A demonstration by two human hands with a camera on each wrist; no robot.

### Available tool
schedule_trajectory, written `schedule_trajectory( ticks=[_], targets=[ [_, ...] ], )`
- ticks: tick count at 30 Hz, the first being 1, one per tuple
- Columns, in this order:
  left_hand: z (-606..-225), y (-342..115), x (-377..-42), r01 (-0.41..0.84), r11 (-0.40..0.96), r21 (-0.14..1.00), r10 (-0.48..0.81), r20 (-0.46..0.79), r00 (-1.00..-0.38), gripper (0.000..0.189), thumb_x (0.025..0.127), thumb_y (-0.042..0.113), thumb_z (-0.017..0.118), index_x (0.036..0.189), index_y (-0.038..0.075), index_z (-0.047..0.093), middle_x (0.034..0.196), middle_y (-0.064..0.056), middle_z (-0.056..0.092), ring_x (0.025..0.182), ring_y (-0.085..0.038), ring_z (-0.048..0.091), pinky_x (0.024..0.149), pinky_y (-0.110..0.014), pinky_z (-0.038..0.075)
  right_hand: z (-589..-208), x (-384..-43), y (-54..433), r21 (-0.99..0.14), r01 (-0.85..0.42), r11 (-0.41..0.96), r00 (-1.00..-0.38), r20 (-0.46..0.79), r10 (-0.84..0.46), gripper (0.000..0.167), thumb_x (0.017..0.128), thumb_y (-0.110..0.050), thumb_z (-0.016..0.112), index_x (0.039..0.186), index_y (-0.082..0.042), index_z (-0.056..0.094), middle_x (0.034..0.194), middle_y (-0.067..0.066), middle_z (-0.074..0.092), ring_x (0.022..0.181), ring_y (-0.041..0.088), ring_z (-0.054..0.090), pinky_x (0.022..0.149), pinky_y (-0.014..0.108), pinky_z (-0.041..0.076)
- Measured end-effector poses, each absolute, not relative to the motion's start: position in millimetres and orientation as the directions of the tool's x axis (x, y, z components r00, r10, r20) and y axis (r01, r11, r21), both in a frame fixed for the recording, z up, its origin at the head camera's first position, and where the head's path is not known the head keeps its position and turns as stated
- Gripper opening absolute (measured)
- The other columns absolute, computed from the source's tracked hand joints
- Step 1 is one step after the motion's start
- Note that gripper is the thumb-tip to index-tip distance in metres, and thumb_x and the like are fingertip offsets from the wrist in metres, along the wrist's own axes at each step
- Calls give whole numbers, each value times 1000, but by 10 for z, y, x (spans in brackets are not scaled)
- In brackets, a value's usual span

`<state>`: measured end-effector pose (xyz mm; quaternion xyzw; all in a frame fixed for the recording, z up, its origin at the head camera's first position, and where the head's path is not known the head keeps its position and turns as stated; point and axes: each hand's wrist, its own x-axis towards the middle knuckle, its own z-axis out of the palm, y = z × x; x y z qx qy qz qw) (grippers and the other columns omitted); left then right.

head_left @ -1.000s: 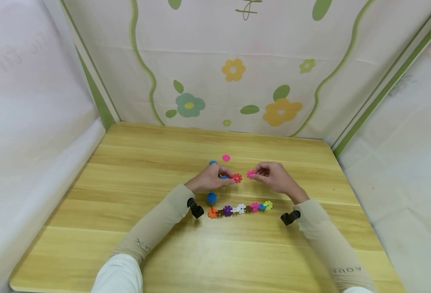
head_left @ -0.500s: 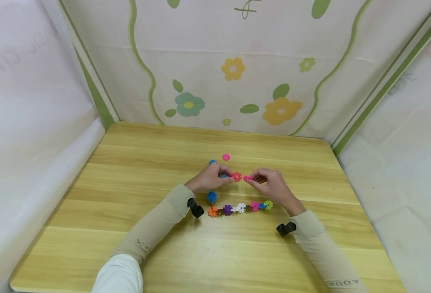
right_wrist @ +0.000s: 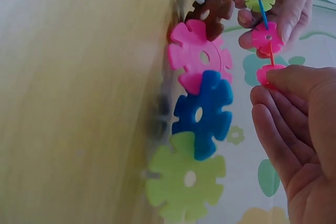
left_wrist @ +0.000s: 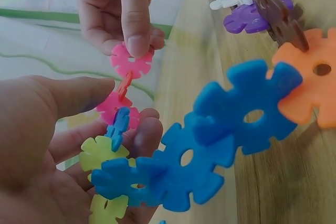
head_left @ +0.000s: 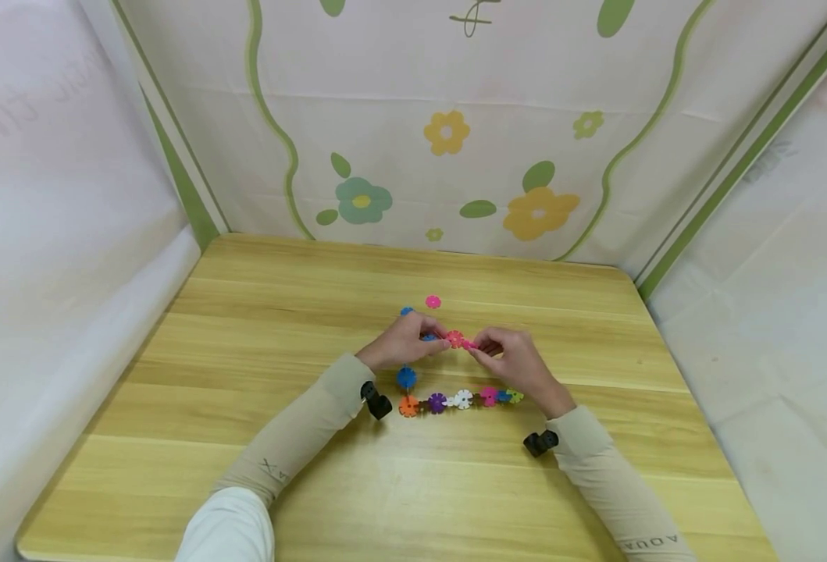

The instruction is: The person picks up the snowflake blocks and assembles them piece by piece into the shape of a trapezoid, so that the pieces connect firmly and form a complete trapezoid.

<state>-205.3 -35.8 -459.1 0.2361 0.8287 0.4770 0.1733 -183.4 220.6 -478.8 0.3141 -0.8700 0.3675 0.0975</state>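
A chain of notched plastic snowflake discs runs between both hands. My left hand [head_left: 409,341] pinches a pink disc [left_wrist: 113,103] of it between thumb and fingers. A red disc [left_wrist: 125,86], seen edge-on, joins that one to another pink disc [left_wrist: 126,66], which my right hand [head_left: 515,361] pinches at its edge. The rest of the chain bends past my left hand through yellow and blue discs [left_wrist: 247,109] to an orange disc [head_left: 409,406]. From there purple, white, brown, pink, blue and yellow-green discs [right_wrist: 186,177] follow in a row toward the right.
A loose pink disc [head_left: 433,301] lies behind the hands on the wooden table [head_left: 279,297]. A printed fabric screen [head_left: 385,78] stands along the table's back and both sides. Black wrist cameras [head_left: 541,443] are strapped to both forearms.
My right hand has moved left and slightly toward me, bringing its pink disc from a gap away up to the chain's end. My left hand has stayed nearly still.
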Motion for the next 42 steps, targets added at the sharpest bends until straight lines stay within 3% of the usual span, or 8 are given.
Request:
schedule_trajectory(
  ticks=[4, 7, 12, 18, 22, 28, 34, 42],
  targets=[
    [-4586, -316, -2039, 325, 488, 810, 545, 8, -838, 18, 103, 21, 71, 109, 7, 80, 102, -9, 80, 74, -19, 65, 65, -23, 51, -4772, -1819, 2160, -517, -657, 550, -754, 430, -496, 4, 92, -1, 80, 93, -1, 77, 85, 8, 78, 72, 13, 75, 67, 23, 62],
    [-4565, -287, -2022, 387, 531, 753, 542, 49, -839, 19, 103, 19, 71, 106, 3, 81, 95, -11, 80, 62, -11, 55, 57, -20, 43, -4771, -1817, 2121, -464, -682, 565, -731, 453, -510, 4, 93, -3, 79, 92, 0, 77, 84, 8, 78, 71, 14, 75, 66, 22, 62],
    [-4527, -274, -1997, 423, 562, 711, 554, 56, -830, 22, 104, 18, 70, 104, 0, 82, 88, -15, 80, 54, -8, 43, 52, -20, 32, -4785, -1834, 2085, -443, -691, 572, -722, 460, -516, 6, 95, -6, 78, 90, -2, 77, 84, 8, 78, 70, 13, 74, 66, 20, 61],
    [-4544, -327, -2023, 393, 497, 774, 568, 53, -822, 21, 103, 15, 70, 105, -2, 82, 88, -18, 80, 52, -9, 43, 51, -19, 34, -4764, -1863, 2079, -477, -693, 541, -721, 451, -526, 4, 92, -4, 81, 93, -1, 78, 86, 9, 78, 73, 15, 75, 68, 23, 63],
    [-4588, -374, -2049, 334, 474, 815, 555, 18, -831, 22, 103, 18, 71, 107, -1, 81, 95, -18, 80, 56, -9, 50, 54, -20, 42, -4700, -1868, 2145, -506, -640, 579, -766, 361, -531, 9, 93, -7, 81, 100, -3, 77, 92, 6, 79, 79, 14, 76, 73, 25, 64],
    [-4599, -461, -2041, 281, 499, 819, 519, -22, -855, 19, 102, 21, 73, 109, 5, 79, 103, -9, 76, 76, -14, 62, 67, -25, 53, -4514, -1808, 2505, -553, -417, 722, -887, 72, -457, 14, 100, -19, 75, 107, -8, 76, 96, 2, 77, 86, 12, 72, 79, 31, 62],
    [-4594, -608, -2010, 230, 516, 825, 501, -73, -863, 18, 102, 24, 73, 111, 9, 77, 106, -5, 72, 85, -18, 63, 72, -27, 54, -4538, -1760, 2854, -582, -341, 738, -851, -143, -506, 15, 104, -21, 70, 105, -9, 79, 92, 2, 78, 80, 10, 69, 71, 25, 57],
    [-4612, -867, -1961, 135, 456, 880, 558, -164, -814, 28, 103, 32, 72, 112, 7, 79, 103, -11, 74, 82, -16, 56, 72, -28, 48, -4683, -1814, 2741, -597, -365, 714, -814, -168, -556, 9, 102, -15, 71, 106, -11, 79, 91, -4, 77, 80, 6, 67, 73, 23, 57]
  ],
)
